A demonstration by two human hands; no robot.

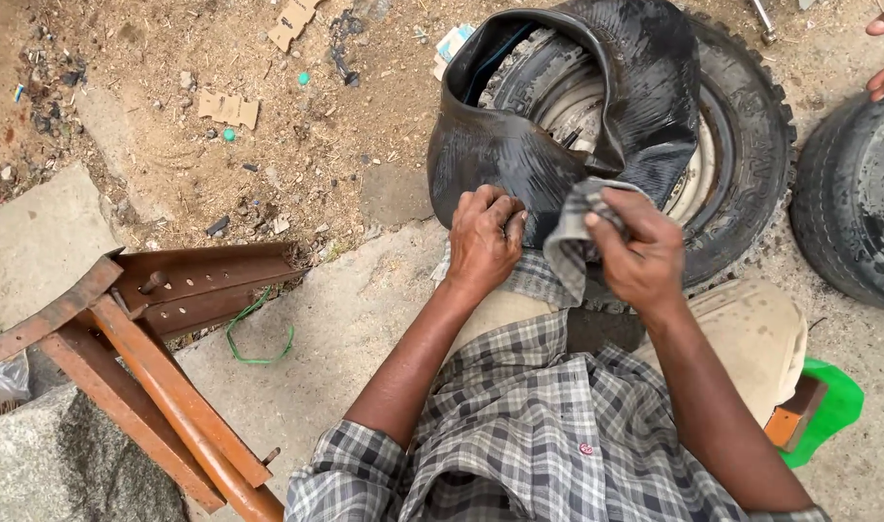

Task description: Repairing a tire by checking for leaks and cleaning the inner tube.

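From the head camera, the person is wiping a black inner tube (558, 135) that droops over a wheel (742, 145) on the ground. The left hand (483, 242) presses flat on the rubber, its grip closed on nothing. At its three o'clock, the right hand (640, 253) pinches a grey rag (570, 242) against the tube. I think the rag must rub that spot next.

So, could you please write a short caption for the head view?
Left hand presses a black inner tube draped over a wheel while right hand holds a grey cloth against it.
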